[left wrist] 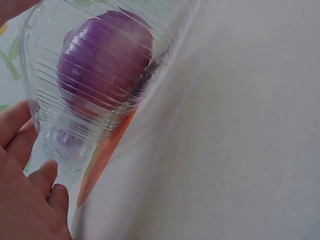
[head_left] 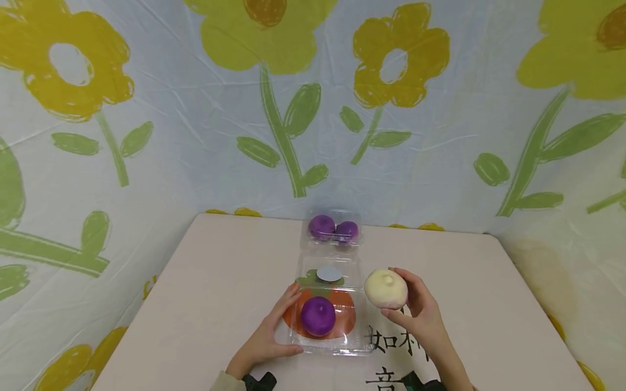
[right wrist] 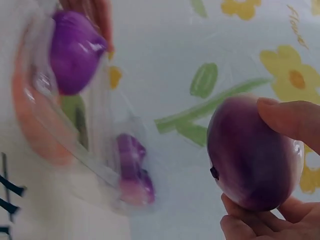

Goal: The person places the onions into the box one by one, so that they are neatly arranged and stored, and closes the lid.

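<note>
My right hand holds a round, onion-like piece above the table, right of a clear plastic box. Its cream side with a small nub shows in the head view; the right wrist view shows its purple side, gripped between thumb and fingers. My left hand rests against the box's left side, its fingers and thumb spread apart along the edge. One purple round piece lies in the near part of the box. Beyond it is a flat clear section bearing a white oval sticker.
At the table's back edge, two purple pieces sit in clear plastic; whether it joins the near box, I cannot tell. An orange fruit print shows through the box. Black characters mark the pale table. Flower-printed cloth hangs around.
</note>
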`<state>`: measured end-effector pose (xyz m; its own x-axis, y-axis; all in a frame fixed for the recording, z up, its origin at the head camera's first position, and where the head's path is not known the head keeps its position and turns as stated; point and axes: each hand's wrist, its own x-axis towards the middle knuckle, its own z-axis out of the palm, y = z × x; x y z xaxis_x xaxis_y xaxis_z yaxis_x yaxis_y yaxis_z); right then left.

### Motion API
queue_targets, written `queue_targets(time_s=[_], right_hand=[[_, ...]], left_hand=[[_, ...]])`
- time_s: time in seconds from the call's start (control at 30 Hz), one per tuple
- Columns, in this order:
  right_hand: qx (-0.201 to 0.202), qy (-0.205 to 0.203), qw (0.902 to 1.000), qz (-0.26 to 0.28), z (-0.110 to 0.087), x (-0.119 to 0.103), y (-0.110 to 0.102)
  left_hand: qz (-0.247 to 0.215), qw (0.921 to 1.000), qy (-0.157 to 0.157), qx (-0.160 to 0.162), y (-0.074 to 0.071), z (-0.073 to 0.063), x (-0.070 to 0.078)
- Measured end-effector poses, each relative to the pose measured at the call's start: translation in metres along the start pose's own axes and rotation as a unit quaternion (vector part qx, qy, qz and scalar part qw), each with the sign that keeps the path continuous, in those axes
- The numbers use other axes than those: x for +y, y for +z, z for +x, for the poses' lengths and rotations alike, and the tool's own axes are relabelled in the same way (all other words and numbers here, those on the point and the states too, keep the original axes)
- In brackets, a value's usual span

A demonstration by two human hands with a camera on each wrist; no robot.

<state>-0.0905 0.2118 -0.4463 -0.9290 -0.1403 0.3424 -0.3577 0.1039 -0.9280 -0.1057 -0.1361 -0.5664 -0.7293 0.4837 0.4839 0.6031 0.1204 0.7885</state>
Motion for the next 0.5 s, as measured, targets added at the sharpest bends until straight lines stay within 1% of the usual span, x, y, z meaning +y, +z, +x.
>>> queue_targets(time_s=[0.17, 0.3, 0.43, 0.5], right_hand=[[-0.034, 0.018, 0.9991, -0.015, -0.01, 0.014, 0.018], [-0.043, 0.045, 0.9978, -0.024, -0.019, 0.024, 0.031], [-0.05, 0.052, 0.9962, -0.049, -0.027, 0.029, 0.041], [-0.052, 0.047, 0.9947, -0.076, -0.029, 0.031, 0.046]], left_hand=[[-0.004, 1.0, -0.008, -0.002, -0.001, 0.001, 0.002], [-0.004, 0.9999, -0.011, -0.004, 0.0, 0.002, 0.002], [-0.001, 1.0, -0.005, -0.004, 0.0, 0.002, 0.001], [-0.002, 1.0, -0.006, -0.004, 0.0, 0.002, 0.001]])
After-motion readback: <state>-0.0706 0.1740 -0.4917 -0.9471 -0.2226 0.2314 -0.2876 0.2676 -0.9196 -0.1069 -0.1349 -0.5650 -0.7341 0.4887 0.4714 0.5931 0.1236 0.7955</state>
